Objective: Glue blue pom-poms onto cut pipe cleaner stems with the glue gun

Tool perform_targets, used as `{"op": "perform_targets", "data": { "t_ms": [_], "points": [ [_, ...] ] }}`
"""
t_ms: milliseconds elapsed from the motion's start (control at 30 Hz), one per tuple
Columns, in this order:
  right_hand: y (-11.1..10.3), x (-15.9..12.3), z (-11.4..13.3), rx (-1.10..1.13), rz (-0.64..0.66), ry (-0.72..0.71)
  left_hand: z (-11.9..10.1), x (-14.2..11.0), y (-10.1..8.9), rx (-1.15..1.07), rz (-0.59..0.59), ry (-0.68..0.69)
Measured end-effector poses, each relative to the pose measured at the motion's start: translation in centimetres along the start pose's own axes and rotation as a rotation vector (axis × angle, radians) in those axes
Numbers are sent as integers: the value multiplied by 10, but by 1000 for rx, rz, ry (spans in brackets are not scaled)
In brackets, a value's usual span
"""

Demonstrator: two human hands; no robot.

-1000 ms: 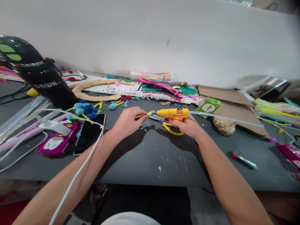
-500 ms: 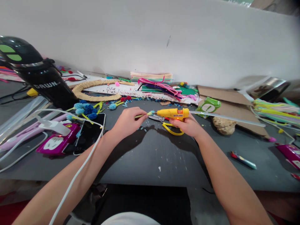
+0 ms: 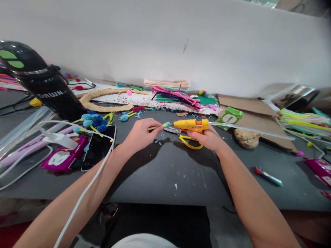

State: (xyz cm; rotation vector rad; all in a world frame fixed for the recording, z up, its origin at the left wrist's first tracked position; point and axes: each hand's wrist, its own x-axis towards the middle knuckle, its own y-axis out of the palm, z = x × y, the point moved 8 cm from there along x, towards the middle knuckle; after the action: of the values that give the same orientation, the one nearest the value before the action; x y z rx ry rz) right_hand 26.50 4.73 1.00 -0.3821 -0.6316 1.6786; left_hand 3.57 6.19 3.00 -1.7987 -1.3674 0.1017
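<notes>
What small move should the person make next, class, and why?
Perhaps the left hand could roll the thin stem slightly: the right hand holds the yellow glue gun with its nozzle close to the stem's fuzzy blue end, so turning might bring another side toward it.

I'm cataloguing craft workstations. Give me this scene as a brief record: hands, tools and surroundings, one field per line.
Left hand: pinching a thin green stem with a fuzzy light-blue tip
Right hand: gripping a yellow plastic glue gun
Gun touching tip: too small to tell
Gun's rear: long clear glue stick
Near right hand: yellow-handled metal cutters
Picture's left: tall black bottle
Picture's right: flat brown cardboard
</notes>
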Motion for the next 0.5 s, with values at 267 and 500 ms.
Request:
{"op": "perform_targets", "data": {
  "t_ms": [267,500],
  "points": [
    [-13,2,-12,-97,2,29,-2,0,-2,-30,-7,-11],
    [-63,-3,-48,-327,-134,226,0,-1,-3,-73,-13,-22]
  ]
}}
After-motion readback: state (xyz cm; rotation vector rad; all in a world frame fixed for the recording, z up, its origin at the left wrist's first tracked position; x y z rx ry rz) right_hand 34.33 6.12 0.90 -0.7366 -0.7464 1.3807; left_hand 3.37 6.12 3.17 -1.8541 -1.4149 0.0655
